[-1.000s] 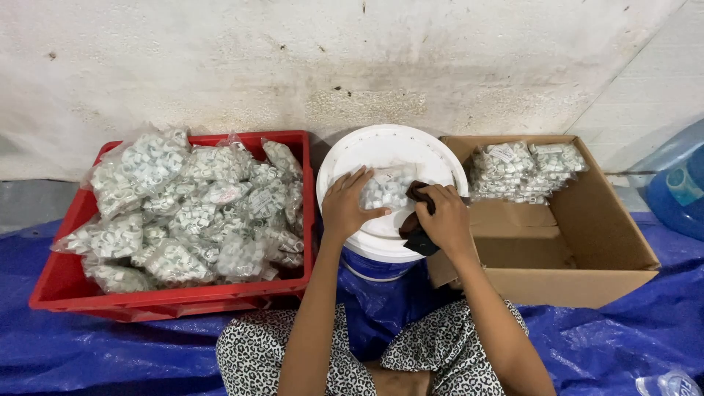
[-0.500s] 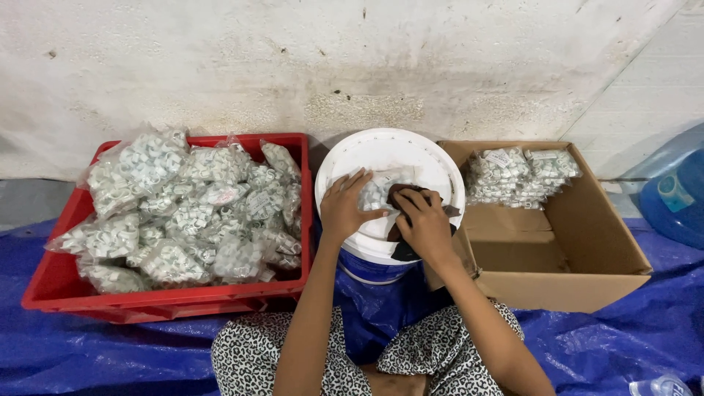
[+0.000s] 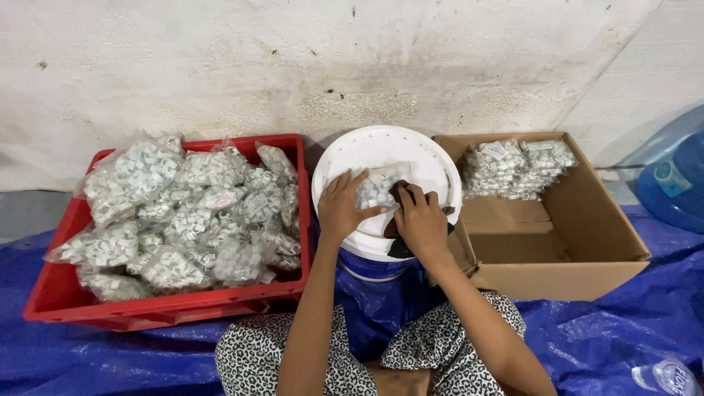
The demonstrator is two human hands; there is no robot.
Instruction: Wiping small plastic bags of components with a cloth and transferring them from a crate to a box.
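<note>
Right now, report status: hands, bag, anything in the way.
Left hand flat on small clear bag atop white bucket lid. Right hand presses dark tool on bag. Nothing blocking.

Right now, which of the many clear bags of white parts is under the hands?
The single bag lying on the white bucket lid, with both hands on it; the others are piled in the red crate and the cardboard box.

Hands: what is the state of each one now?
Left hand: open, pressing the clear bag.
Right hand: closed on a dark tool.
</note>
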